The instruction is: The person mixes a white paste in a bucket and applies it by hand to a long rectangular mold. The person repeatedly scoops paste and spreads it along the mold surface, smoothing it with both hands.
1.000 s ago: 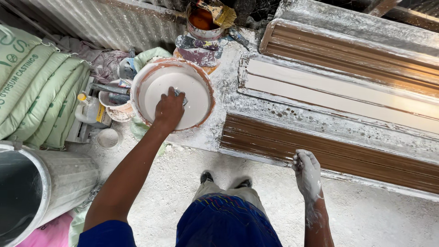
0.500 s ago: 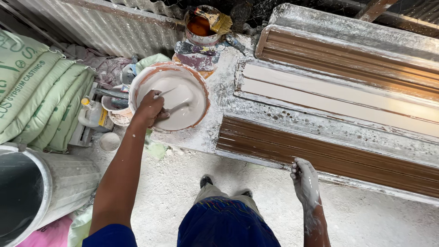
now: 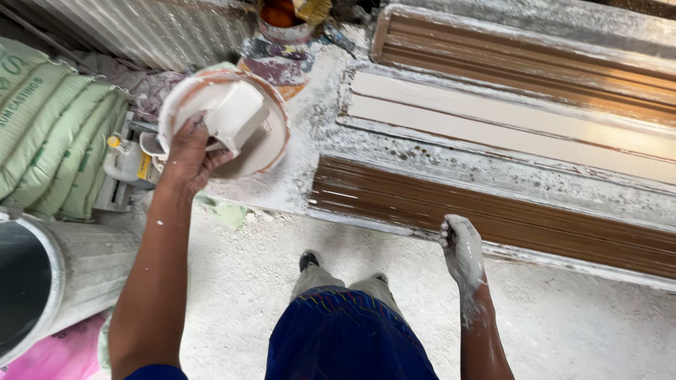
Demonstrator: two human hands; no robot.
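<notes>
My left hand (image 3: 189, 156) grips a white plaster-coated scoop (image 3: 236, 116) and lifts it over a round orange-rimmed basin (image 3: 276, 144) that holds white plaster. My right hand (image 3: 462, 250), covered in wet white plaster, rests with curled fingers on the near edge of a long brown ribbed mould (image 3: 493, 218). Behind that lies a mould filled with pale plaster (image 3: 507, 130), and a further brown mould (image 3: 521, 53) sits at the back.
Stacked green sacks (image 3: 53, 141) lie at the left beside a grey metal drum (image 3: 49, 281). A plastic bottle (image 3: 123, 158) and a dirty bucket (image 3: 282, 17) stand near the basin. Corrugated metal sheeting (image 3: 141, 28) runs behind. My legs in blue shorts (image 3: 345, 331) stand on the plaster-dusted floor.
My left hand has taken hold of the scoop in the basin and raised it, tilted. The right hand has stayed on the mould's edge.
</notes>
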